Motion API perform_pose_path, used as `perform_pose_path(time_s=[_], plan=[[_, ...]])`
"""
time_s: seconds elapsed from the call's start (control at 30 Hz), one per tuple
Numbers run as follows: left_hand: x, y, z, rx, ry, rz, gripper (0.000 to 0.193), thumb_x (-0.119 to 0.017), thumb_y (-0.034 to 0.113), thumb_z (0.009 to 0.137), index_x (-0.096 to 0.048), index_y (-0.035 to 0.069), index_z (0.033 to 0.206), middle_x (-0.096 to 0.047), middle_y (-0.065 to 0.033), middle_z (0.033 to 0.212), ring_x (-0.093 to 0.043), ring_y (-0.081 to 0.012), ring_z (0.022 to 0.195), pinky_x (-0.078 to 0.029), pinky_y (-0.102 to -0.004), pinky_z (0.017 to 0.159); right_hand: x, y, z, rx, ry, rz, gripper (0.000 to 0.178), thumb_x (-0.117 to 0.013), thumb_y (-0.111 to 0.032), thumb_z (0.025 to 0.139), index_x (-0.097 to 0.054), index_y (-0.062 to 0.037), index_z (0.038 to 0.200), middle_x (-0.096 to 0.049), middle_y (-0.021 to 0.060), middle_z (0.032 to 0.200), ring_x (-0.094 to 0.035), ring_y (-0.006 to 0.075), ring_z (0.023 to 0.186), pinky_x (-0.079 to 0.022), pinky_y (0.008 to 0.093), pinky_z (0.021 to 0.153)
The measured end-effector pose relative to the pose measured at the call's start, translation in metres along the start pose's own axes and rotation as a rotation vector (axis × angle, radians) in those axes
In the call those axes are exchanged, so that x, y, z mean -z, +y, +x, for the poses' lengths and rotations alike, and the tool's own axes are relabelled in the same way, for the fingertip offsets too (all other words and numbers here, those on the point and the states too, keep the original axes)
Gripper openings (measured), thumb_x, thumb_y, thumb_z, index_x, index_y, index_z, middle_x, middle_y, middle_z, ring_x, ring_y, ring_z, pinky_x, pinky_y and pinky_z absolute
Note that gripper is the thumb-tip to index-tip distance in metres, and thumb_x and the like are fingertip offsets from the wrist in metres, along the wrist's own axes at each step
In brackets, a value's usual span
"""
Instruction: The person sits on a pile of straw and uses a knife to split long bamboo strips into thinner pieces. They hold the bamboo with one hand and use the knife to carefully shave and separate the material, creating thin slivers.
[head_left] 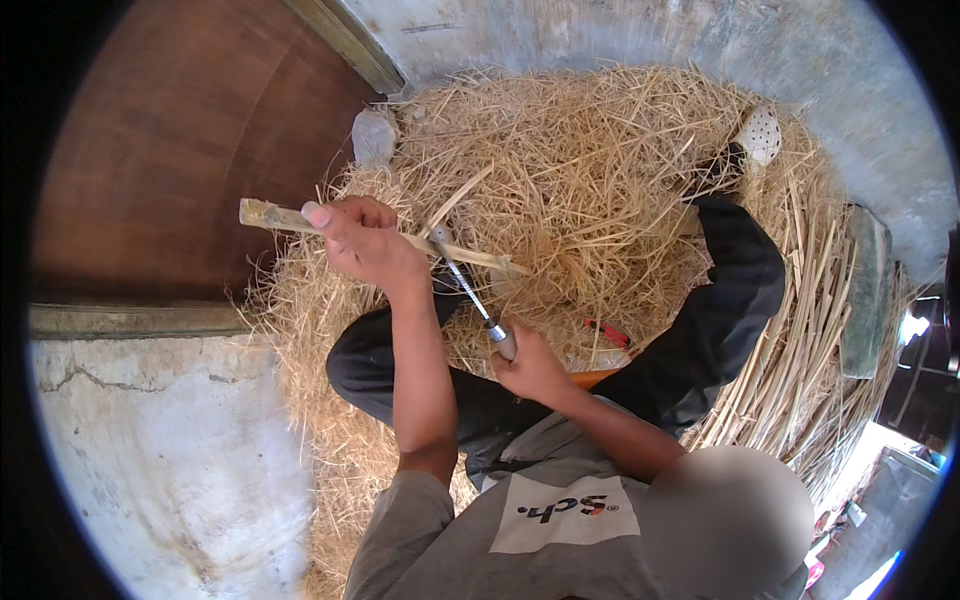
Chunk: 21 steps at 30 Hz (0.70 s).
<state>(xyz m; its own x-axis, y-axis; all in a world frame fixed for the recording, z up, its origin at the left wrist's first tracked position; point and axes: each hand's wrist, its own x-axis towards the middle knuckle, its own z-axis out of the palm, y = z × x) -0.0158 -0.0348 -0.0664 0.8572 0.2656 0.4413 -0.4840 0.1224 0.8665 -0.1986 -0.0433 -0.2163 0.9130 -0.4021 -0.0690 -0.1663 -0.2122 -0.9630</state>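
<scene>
Brown panel (190,150): left of straw heap (560,150).
Left hand (375,250): closed around pale strip (276,215), above straw.
Metal tool (466,285): overlaps strip; contact unclear.
Right hand (535,367): wrapped around tool's handle (504,344).
Knees (745,265): wide apart, room between over straw.
Grey wall (860,80): straw's far edge.

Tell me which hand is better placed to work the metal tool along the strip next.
Likely the right hand: it holds the metal tool, whose far end lies at the pale strip. The left hand is busy holding the strip.
</scene>
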Motion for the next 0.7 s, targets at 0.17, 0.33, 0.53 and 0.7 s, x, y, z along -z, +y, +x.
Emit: perform_pose_path(time_s=[0.17,0.33,0.53,0.7], plan=[[0.000,-0.001,-0.002,0.066,0.063,-0.029,0.062,-0.036,0.060,0.096,-0.030,0.011,0.058,-0.029,0.0002,0.051,-0.027,-0.0090,0.045,-0.022,-0.0241,0.042,0.006,0.063,0.015,-0.240,-0.122,-0.063,0.023,-0.059,-0.009,0.073,-0.056,0.0002,0.094,-0.057,0.0195,0.071,-0.059,0.0322,0.065,-0.046,0.0428,0.061],[0.000,0.000,0.000,0.032,0.023,-0.030,0.059,-0.038,0.061,0.095,-0.025,0.016,0.059,-0.025,0.0020,0.050,-0.026,-0.0099,0.047,-0.020,-0.0262,0.044,-0.011,0.013,0.002,-0.146,-0.088,0.004,0.035,-0.059,-0.013,0.074,-0.057,-0.0019,0.107,-0.062,0.0249,0.089,-0.061,0.0417,0.085,-0.048,0.0477,0.077],[-0.006,-0.001,0.012,0.028,0.073,-0.013,0.062,-0.035,0.060,0.096,-0.026,0.013,0.057,-0.027,0.0012,0.050,-0.026,-0.0092,0.045,-0.021,-0.0242,0.043,-0.006,0.082,0.018,-0.250,-0.145,-0.203,0.020,-0.058,-0.010,0.073,-0.058,0.0004,0.089,-0.062,0.0250,0.080,-0.060,0.0406,0.074,-0.047,0.0436,0.068],[0.000,0.003,0.001,0.060,0.050,-0.002,0.059,-0.038,0.059,0.095,-0.025,0.014,0.059,-0.024,0.0024,0.052,-0.024,-0.0095,0.047,-0.019,-0.0257,0.044,-0.010,0.036,0.013,-0.081,-0.011,0.064,0.018,-0.057,-0.009,0.069,-0.058,-0.0004,0.085,-0.055,0.0174,0.064,-0.056,0.0312,0.058,-0.045,0.0418,0.057]])
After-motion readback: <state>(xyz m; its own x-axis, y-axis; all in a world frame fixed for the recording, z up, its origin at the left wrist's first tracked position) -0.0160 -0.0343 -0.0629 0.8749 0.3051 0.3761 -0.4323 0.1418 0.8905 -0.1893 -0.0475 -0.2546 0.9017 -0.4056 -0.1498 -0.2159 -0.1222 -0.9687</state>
